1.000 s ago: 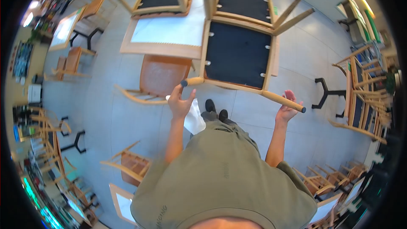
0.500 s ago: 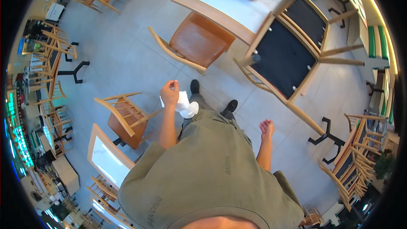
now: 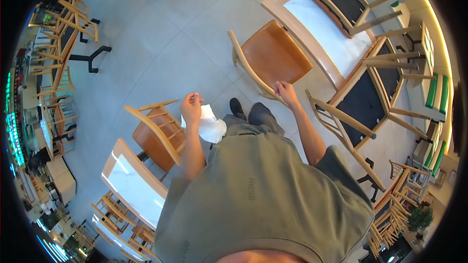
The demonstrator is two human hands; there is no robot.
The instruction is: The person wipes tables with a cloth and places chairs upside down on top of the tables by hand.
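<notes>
My left hand (image 3: pixel 191 108) is closed on a crumpled white cloth (image 3: pixel 206 124) that hangs beside my leg. At the top rail of an upright chair with a brown seat (image 3: pixel 276 52), my right hand (image 3: pixel 286 91) has its fingers curled over the wood. That chair stands beside a table with a white marble-look top (image 3: pixel 319 28) and wooden edge. On the table's right part, an upturned chair shows its black underside (image 3: pixel 361 102), with its legs sticking out and its backrest hanging down.
Another brown-seated chair (image 3: pixel 157 139) stands to my left, by a second white-topped table (image 3: pixel 130 178). More upturned chairs rest on tables at the far left and lower right. A black table foot (image 3: pixel 91 59) stands on the grey floor. Green-striped benches (image 3: pixel 438 92) line the right.
My right hand has moved from the upturned chair's leg to the upright chair's backrest. The view has turned, so the table now lies further right. The cloth stays in my left hand.
</notes>
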